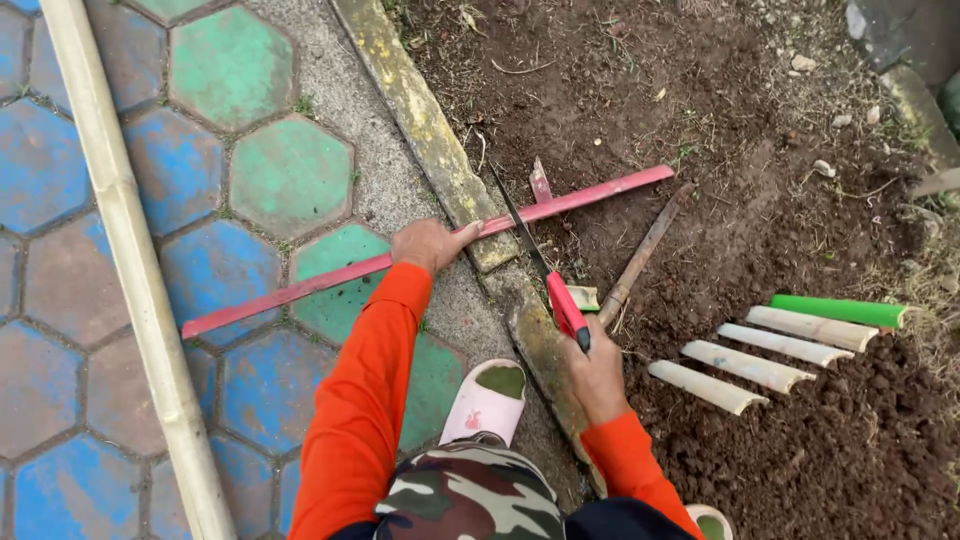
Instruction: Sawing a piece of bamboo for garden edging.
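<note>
Holding tight, the right hand [597, 375] is wrapped around the red handle of a hand saw [545, 275], whose thin dark blade points away across the long flat red painted strip [430, 250]. That strip lies slanted over the mossy concrete curb [425, 125], half on the coloured six-sided paving stones [235, 65], half on the brown dirt [700, 110]. Fingers of the left hand [428, 243] press down on the strip, closed over it. Four cut bamboo pieces [745, 365] lie side by side on the dirt, well apart. One long pale bamboo pole [130, 260] lies on the paving.

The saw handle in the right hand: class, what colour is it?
Red, with a black end; the saw handle in the right hand shows in the head view.
</note>
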